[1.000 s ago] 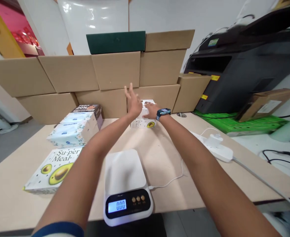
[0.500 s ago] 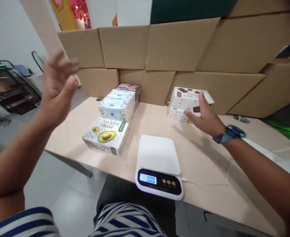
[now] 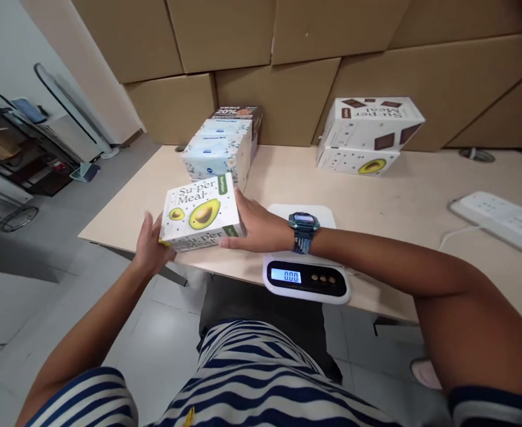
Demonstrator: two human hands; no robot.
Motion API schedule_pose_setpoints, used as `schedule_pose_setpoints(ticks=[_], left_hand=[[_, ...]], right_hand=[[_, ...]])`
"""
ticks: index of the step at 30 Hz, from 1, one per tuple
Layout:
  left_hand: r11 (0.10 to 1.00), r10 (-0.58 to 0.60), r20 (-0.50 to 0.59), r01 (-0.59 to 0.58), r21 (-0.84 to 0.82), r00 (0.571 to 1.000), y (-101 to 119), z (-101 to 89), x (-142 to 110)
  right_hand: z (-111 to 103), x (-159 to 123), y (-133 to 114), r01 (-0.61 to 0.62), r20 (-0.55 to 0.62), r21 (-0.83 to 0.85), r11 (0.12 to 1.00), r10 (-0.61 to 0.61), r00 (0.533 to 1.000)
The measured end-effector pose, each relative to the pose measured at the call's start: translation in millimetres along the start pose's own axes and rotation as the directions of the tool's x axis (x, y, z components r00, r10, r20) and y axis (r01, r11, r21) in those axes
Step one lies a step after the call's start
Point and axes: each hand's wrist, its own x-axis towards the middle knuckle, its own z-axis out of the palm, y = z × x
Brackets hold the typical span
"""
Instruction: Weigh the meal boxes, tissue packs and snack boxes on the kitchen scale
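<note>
Beside the flat white scale [image 3: 307,281] reading zero, your left hand [image 3: 149,246] and right hand [image 3: 263,228] clamp a white avocado-printed cardboard box [image 3: 198,207].

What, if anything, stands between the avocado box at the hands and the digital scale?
Only the right hand: it lies against the right side of the avocado box, wrist over the digital scale.

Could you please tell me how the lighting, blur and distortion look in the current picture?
In the head view, the left hand looks slightly soft; wide-angle distortion appears to stretch the right arm; diffuse glare whitens the floor; the top right corner darkens; the scale's lit display stays legible.
</note>
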Motion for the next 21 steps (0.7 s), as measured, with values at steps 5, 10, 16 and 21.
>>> schedule_pose_setpoints(ticks=[5, 10, 16, 21], left_hand=[[0.990, 0.138, 0.161, -0.137, -0.018, 0.977, 27, 49.2, -55], [0.982, 0.178, 0.408, -0.134, -0.132, 0.895, 33, 123.1, -22], [0.999, 0.013, 0.629, 0.014, -0.039, 0.778, -34, 167.1, 14], [0.999, -0.048, 0.584, 0.030, 0.040, 0.811, -53, 159.7, 11]], right_hand=[[-54, -53, -12, 0.194, -0.177, -0.010, 0.981, -0.193, 0.965], [-92, -133, -7, -0.032, -0.406, -0.188, 0.982, -0.048, 0.912], [-42, -214, 44, -0.302, -0.618, -0.118, 0.946, 0.168, 0.768], [-20, -225, 53, -0.287, -0.547, 0.043, 0.957, 0.263, 0.795]])
